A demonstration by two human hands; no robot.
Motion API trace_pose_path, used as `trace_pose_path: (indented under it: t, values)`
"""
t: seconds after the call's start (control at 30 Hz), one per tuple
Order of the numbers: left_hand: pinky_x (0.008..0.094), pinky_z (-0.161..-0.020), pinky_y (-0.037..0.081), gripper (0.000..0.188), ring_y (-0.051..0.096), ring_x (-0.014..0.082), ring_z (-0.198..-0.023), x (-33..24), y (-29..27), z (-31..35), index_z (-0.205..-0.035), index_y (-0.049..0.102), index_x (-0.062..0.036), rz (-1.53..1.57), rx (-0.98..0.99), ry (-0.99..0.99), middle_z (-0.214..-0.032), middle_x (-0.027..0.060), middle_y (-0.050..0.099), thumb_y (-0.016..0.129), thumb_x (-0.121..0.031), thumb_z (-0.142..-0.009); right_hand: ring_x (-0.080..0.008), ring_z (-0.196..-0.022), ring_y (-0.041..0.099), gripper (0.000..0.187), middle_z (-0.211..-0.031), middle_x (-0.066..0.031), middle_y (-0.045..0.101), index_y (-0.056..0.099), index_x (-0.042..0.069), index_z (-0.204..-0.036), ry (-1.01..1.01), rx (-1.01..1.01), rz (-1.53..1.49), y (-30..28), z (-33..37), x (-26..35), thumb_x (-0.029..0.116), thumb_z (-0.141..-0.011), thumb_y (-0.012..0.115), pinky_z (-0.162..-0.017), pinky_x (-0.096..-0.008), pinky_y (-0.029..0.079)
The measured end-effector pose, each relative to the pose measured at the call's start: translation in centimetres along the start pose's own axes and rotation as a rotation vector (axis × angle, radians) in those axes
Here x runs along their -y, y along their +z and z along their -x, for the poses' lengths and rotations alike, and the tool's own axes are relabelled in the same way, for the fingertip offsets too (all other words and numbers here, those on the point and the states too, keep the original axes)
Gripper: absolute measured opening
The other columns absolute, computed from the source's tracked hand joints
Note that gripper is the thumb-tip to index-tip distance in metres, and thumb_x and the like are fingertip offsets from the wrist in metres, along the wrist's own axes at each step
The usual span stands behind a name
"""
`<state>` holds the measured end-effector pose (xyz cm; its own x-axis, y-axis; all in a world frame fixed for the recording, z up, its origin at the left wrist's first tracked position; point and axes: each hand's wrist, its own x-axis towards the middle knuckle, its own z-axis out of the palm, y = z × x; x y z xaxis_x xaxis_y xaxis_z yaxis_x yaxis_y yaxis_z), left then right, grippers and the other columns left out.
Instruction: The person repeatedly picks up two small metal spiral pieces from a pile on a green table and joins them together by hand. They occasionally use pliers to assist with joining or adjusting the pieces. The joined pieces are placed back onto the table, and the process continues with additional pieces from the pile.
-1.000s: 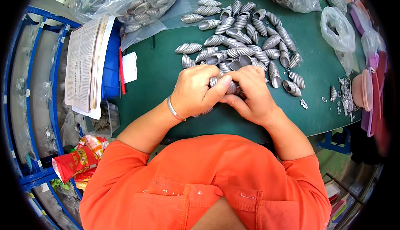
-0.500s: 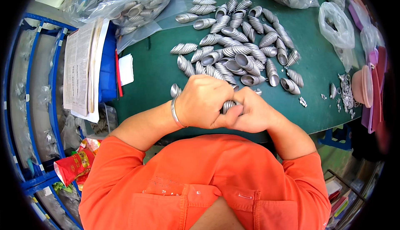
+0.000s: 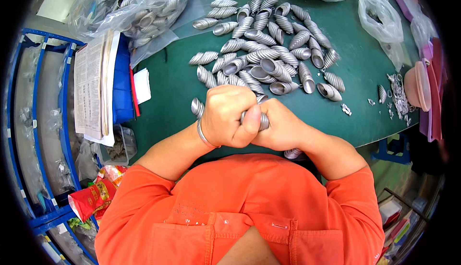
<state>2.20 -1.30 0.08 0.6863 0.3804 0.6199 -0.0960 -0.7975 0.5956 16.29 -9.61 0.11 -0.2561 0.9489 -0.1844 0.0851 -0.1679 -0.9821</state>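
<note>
Close to my body, my left hand (image 3: 226, 114) and my right hand (image 3: 284, 126) are pressed together, both closed. Between them a spiral-ribbed silver metal piece (image 3: 264, 121) shows in part; a thumb lies across it and the fingers hide the rest. Just beyond the hands a pile of similar hollow, slant-cut ribbed pieces (image 3: 269, 55) spreads over the green table (image 3: 165, 87). One ribbed piece (image 3: 197, 107) lies beside my left hand. Another ribbed piece (image 3: 292, 153) peeks out under my right forearm.
Clear plastic bags of ribbed pieces (image 3: 153, 13) sit at the far left and far right. Papers (image 3: 91, 85) rest on a blue bin (image 3: 124, 85) at the left. To the right are small metal bits (image 3: 398, 94), a pink container (image 3: 417, 86) and an open plastic bag (image 3: 384, 20).
My hands have shifted slightly left against my body and turned, with the thumb now raised over the metal piece. The view has moved a little. A ribbed piece now shows under my right forearm.
</note>
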Motion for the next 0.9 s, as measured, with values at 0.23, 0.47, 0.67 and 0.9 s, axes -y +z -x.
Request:
trace_pose_path:
  t: [0.23, 0.47, 0.67, 0.9]
  values:
    - [0.0346, -0.046, 0.038, 0.025, 0.048, 0.0256, -0.047, 0.4, 0.1, -0.7, -0.062, 0.053, -0.0020, -0.077, -0.037, 0.003, -0.058, 0.0114, 0.050, 0.050, -0.014, -0.084, -0.0335, -0.059, 0.063, 0.017, -0.064, -0.0190, 0.061, 0.063, 0.003, -0.071, -0.272, -0.242, 0.220, 0.1, -1.0, -1.5, 0.019, -0.072, 0.068, -0.055, -0.0385, 0.048]
    - [0.0304, -0.048, 0.043, 0.015, 0.053, 0.0233, -0.051, -0.9, 0.0, -0.5, -0.071, 0.059, -0.0025, -0.206, 0.046, 0.117, -0.062, 0.0097, 0.054, 0.062, -0.015, -0.080, -0.0091, -0.054, 0.050, 0.015, -0.059, -0.0002, 0.054, 0.060, 0.002, -0.067, -0.052, 0.132, -0.078, -1.4, -0.7, -2.0, 0.011, -0.061, 0.070, -0.049, -0.0265, 0.040]
    - [0.0369, -0.045, 0.041, 0.026, 0.050, 0.0293, -0.049, -1.8, 0.3, 0.0, -0.063, 0.052, -0.0039, -0.222, -0.047, 0.041, -0.059, 0.0115, 0.049, 0.064, -0.017, -0.081, -0.0094, -0.048, 0.047, 0.012, -0.057, -0.0002, 0.054, 0.059, 0.003, -0.066, 0.140, 0.266, -0.207, -1.1, -0.6, -1.6, 0.009, -0.061, 0.069, -0.040, -0.0266, 0.034]
    - [0.0409, -0.051, 0.042, 0.025, 0.053, 0.0347, -0.054, -3.0, 0.9, -0.2, -0.069, 0.052, -0.0008, -0.273, -0.089, -0.166, -0.061, 0.0158, 0.051, 0.053, -0.011, -0.092, -0.0113, -0.048, 0.052, 0.019, -0.057, -0.0027, 0.056, 0.061, 0.000, -0.069, 0.112, -0.028, -0.088, -0.1, -0.1, -0.1, 0.017, -0.069, 0.070, -0.044, -0.0282, 0.040]
